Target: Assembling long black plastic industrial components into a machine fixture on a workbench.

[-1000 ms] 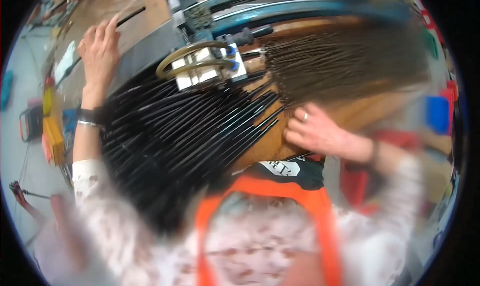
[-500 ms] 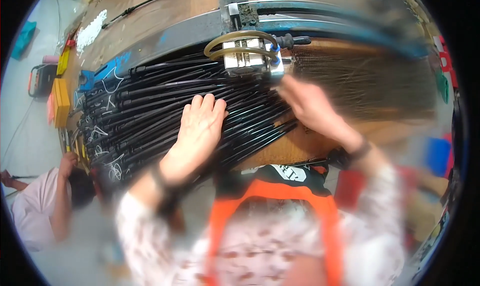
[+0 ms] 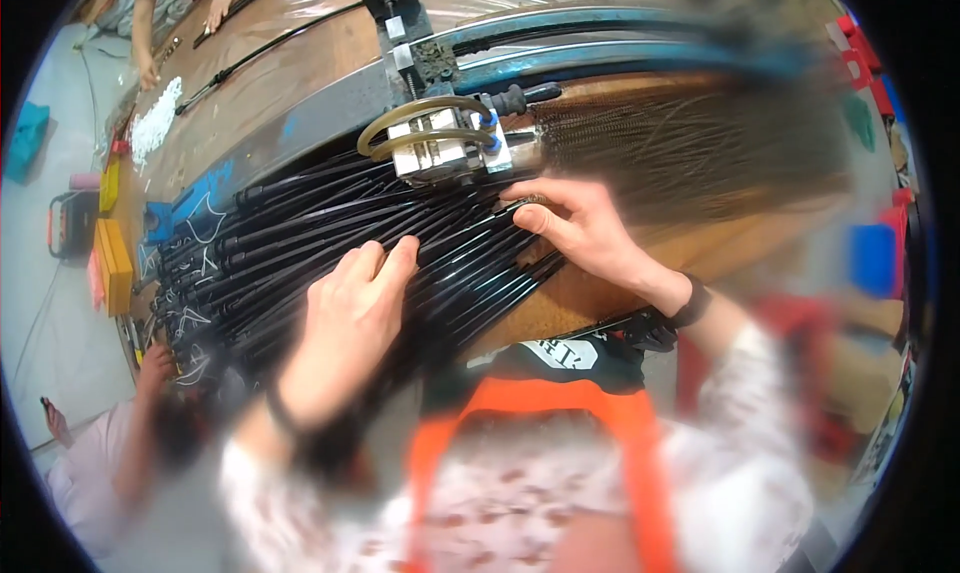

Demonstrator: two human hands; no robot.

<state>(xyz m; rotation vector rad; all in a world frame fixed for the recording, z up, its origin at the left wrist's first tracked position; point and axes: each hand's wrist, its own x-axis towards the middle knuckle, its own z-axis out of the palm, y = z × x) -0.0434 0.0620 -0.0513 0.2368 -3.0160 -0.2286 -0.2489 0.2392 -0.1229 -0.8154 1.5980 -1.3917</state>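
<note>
Many slim black tubes (image 3: 300, 220) lie bundled across the bench, with white string loops at their far left ends. My left hand (image 3: 355, 298) rests over the bundle, its fingers curled and closed around one black tube. At that tube's right end is my right hand (image 3: 585, 233), thumb and forefinger pinched on what looks like a thin coil spring (image 3: 535, 201). Just above my right hand stands a small metal clamp unit (image 3: 435, 145) with bent yellowish hoses. Long thin springs (image 3: 690, 148) spread out to the right of it.
Blue rails (image 3: 600, 28) run along the back of the wooden bench (image 3: 510, 328). A white heap of small pieces (image 3: 156, 123) lies at the far left. Another person's hand (image 3: 220, 8) is at the top left; a second person (image 3: 110, 463) sits lower left. Blue bin (image 3: 873, 260) at right.
My right hand has come down from beside the clamp and now pinches at a tube's end. My left hand has curled its fingers. The view has shifted, and another person's hands appear top left.
</note>
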